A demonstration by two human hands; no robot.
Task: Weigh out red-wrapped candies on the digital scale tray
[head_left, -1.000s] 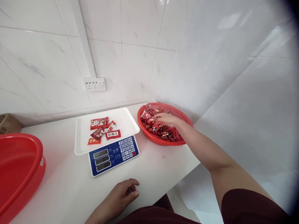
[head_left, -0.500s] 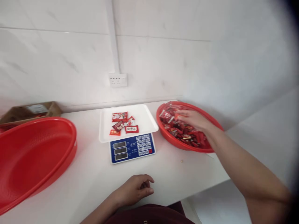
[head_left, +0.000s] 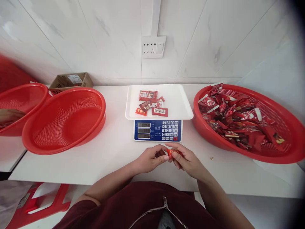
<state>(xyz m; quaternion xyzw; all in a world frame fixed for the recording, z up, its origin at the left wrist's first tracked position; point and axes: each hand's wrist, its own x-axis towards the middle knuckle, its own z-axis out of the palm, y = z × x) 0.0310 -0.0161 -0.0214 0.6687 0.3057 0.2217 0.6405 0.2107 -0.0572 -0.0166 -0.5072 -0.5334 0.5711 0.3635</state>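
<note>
just in front of the scale [head_left: 157,129], the left hand [head_left: 149,160] and right hand [head_left: 187,160] meet, fingertips pinched together on one small red candy packet [head_left: 172,153] held just above the counter [head_left: 114,152]. the grip looks light, so a slick wrapper could slip and drop onto the counter or off its near edge. a careless reach could also nudge the scale's white tray [head_left: 178,98] and disturb the packets on it.

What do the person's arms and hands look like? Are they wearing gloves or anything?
No gloves: both the left hand and the right hand are bare, with no rings, watch or bracelet that shows. The forearms are bare too. The person wears a dark red top with a silver zip down the front.
</note>
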